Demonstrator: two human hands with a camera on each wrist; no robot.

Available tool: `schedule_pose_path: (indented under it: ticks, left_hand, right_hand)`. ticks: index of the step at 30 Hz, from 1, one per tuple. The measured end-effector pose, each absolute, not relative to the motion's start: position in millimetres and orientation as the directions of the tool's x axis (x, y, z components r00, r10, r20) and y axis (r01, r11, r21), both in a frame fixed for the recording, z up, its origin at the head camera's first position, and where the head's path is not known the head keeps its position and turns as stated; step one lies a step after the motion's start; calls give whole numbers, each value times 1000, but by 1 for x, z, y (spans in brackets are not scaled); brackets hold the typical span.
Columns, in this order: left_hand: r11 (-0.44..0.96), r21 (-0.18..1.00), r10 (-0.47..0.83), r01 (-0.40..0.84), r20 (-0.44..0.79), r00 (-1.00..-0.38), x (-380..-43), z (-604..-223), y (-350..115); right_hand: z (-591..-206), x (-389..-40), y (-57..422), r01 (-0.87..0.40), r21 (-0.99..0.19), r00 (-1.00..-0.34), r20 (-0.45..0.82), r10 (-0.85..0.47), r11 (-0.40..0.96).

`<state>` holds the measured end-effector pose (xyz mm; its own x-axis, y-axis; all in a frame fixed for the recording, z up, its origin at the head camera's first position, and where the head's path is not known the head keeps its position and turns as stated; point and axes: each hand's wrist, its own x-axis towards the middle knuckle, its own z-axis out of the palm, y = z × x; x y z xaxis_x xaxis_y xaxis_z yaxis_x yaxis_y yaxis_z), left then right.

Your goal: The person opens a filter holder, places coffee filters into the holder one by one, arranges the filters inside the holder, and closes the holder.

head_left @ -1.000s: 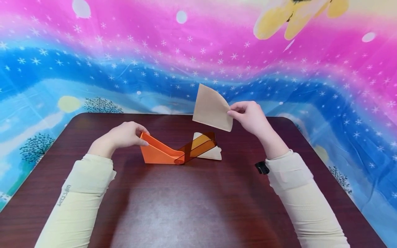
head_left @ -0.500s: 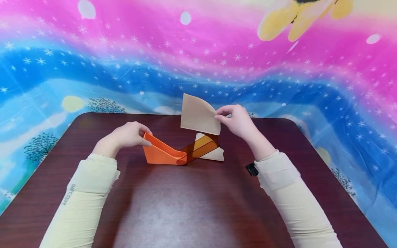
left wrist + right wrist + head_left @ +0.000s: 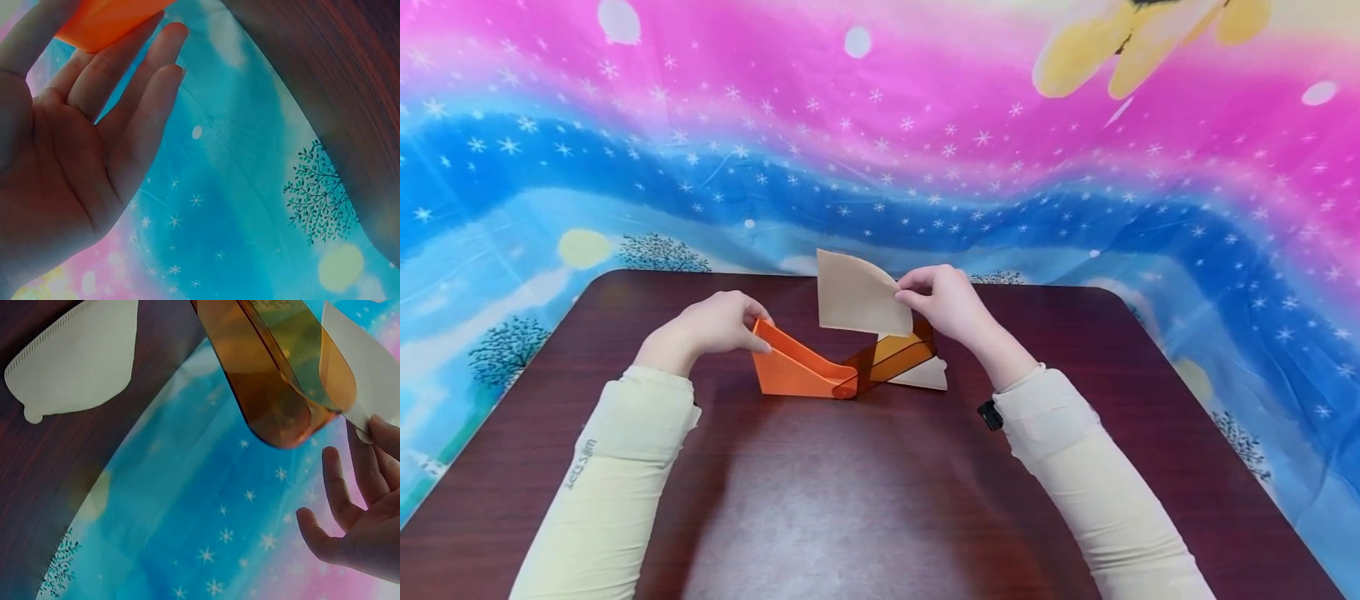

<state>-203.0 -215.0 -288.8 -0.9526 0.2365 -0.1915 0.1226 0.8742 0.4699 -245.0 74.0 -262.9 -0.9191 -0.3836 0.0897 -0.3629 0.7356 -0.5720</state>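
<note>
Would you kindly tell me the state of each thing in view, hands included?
Orange holder: standing on the table, uncovered
Amber see-through lid: swung open, away from the holder's tall end
Held paper filter: raised above the table
Other paper filter: lying on the table
Left hand: gripping the holder's tall end
Right hand: pinching the raised filter's edge

Left sleeve (image 3: pixel 602 500): small dark lettering (image 3: pixel 579 464), roughly "Lets s…m", middle letters blurred.
</note>
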Motion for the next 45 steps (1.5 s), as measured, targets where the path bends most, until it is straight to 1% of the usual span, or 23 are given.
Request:
schedule_pose_path:
  ticks: [15, 20, 26, 33, 39, 45]
  left_hand:
    - [885, 449, 225, 119, -190, -956, -202, -286, -214]
    - [886, 451, 220, 112, -194, -956, -202, -287, -214]
    - [886, 448, 220, 116, -186, -958, -202, -288, -214]
    - [882, 456, 222, 116, -187, -957, -202, -288, -215]
    - [884, 452, 222, 118, -183, -958, -201, -288, -215]
    - [886, 447, 223, 120, -185, -957, -202, -289, -215]
  right_hand:
    - [-284, -247, 53, -372, -544, -910, 55, -410, 752]
    - [-289, -246, 46, -376, -515, -910, 49, -411, 771]
    - [-295, -242, 39, -432, -440, -892, 77, -446, 787]
    - [-300, -237, 33, -471, -375, -880, 136, -455, 799]
    - [-304, -231, 25, -501, -242, -865, 182, -468, 831]
    - [-310, -227, 17, -507, -126, -855, 194, -480, 853]
